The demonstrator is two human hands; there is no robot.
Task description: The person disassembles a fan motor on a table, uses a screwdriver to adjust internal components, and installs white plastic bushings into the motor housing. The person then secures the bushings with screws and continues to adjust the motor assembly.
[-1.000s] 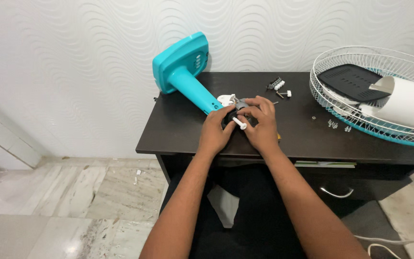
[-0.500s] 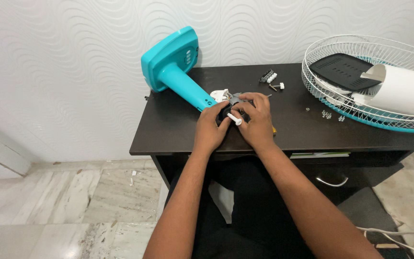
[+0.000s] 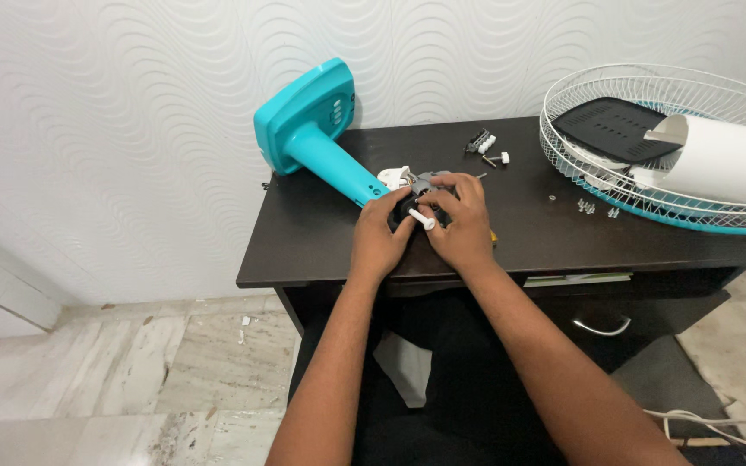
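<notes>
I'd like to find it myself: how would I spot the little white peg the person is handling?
Start at the dark desk and follow the teal fan stand lying on it down to its narrow end. There both hands meet, and the white peg pokes out between them, the only white piece among the dark parts there.

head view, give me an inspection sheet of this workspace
surface: dark desk, against a white patterned wall
job's things: small grey and black part at the end of the teal fan stand, which lies on its side; white pin between the hands
clutter: white wire fan guard holding a black plate and white housing; loose screws; small parts
grippers: left hand and right hand both closed on the part
cables: white cable on the floor
surroundings: marble floor
</notes>
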